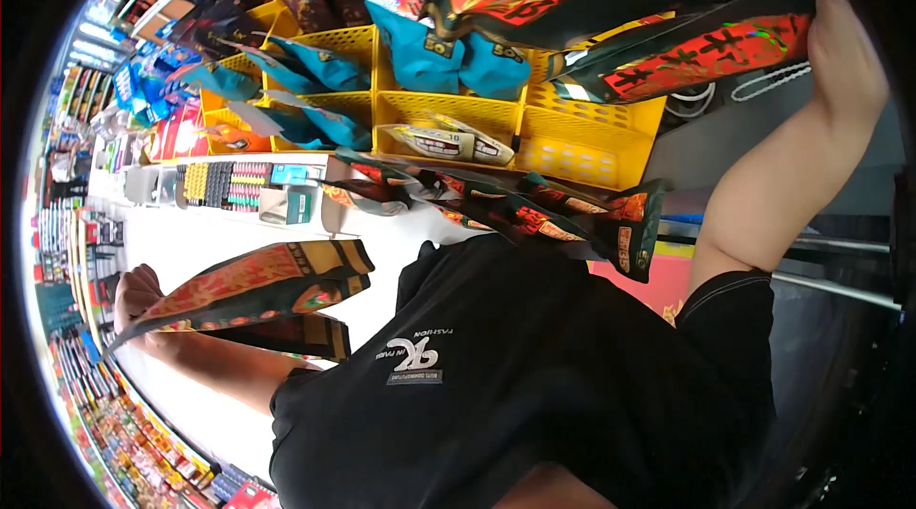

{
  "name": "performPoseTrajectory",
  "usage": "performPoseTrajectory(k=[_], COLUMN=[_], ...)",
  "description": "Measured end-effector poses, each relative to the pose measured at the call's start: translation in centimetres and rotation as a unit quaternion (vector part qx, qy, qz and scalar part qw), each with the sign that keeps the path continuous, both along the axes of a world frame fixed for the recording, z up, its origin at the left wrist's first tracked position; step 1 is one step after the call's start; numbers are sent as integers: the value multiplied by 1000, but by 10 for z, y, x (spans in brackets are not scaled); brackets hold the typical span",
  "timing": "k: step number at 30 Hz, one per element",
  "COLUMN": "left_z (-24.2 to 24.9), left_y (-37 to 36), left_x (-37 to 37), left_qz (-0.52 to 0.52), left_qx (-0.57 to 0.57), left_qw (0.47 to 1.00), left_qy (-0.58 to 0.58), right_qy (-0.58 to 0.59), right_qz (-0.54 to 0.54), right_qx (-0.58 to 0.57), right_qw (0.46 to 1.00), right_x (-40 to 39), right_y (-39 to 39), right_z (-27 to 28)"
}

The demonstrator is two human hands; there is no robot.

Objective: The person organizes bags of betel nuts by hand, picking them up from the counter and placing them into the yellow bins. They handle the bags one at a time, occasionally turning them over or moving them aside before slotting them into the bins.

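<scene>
1. Wearing a black T-shirt (496, 337), largest in view.
2. Facing a yellow compartmented rack (592, 123), stocked with teal packets (420, 51).
3. Holding the right arm (787, 161) up to large black-and-red packets (701, 56) at upper right; unable to tell the state of the right grip, out of sight.
4. Seeing smaller dark packets (534, 218) in a row along the rack's near edge.
5. Clenching red-and-gold packets (258, 280) in the left grip (140, 297), far left, apart from the rack.

Shop, rows of packaged goods (143, 437)
</scene>
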State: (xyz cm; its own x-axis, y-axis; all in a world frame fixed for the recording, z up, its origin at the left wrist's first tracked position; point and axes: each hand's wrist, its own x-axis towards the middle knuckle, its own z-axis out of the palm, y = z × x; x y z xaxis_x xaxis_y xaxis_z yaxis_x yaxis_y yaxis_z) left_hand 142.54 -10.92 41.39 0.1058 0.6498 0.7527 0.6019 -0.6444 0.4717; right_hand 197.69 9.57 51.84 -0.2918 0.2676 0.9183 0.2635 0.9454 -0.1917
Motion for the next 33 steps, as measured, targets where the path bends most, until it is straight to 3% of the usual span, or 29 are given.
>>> performPoseTrajectory(k=[2,4,5,6,12,14,16,17,19,20,21,23,25,27,29,33], left_z=[-4,-7,-11,-13,-28,-35,-49,-52,-57,-61,-63,-70,-81,-87,-95,-105], left_y=[-12,-21,-25,-33,-26,-8,37,25,-12,11,56,65,59,89,101,108], left_x=[-16,-24,-20,-26,-104,-118,-53,-29,5,4,-60,-59,25,7,15,26], left_qz=[-3,41,51,57,101,111,119,123,127,129,131,132,132,131,132,129], left_qx=[0,21,46,47,37,32,26,23,20,18,17,13,9,4,-2,-20], left_qw=[1000,995,974,974,959,953,947,944,938,935,932,925,918,911,903,889], left_qy=[-30,-88,-216,-215,-264,-280,-297,-306,-322,-330,-338,-356,-374,-391,-409,-439], right_qy=[28,77,151,152,-16,2,-44,-87,-57,-28,-28,-3,-15,-25,-70,-10], right_qz=[-6,-75,-95,-90,65,55,13,44,27,10,8,-12,-7,-3,58,-4], right_qx=[-37,24,51,50,4,5,69,62,62,61,63,-5,16,37,-22,30], right_qw=[999,994,983,983,998,998,997,993,996,998,998,1000,1000,999,996,1000], right_x=[-4,-9,1,8,34,29,32,48,42,40,42,45,55,59,53,43], right_y=[-4,6,25,27,20,9,7,12,6,2,-3,-11,-1,-3,-14,-7], right_z=[-4,-20,-25,-25,-9,-12,-13,-8,-11,-13,-12,-11,-10,-6,4,-8])
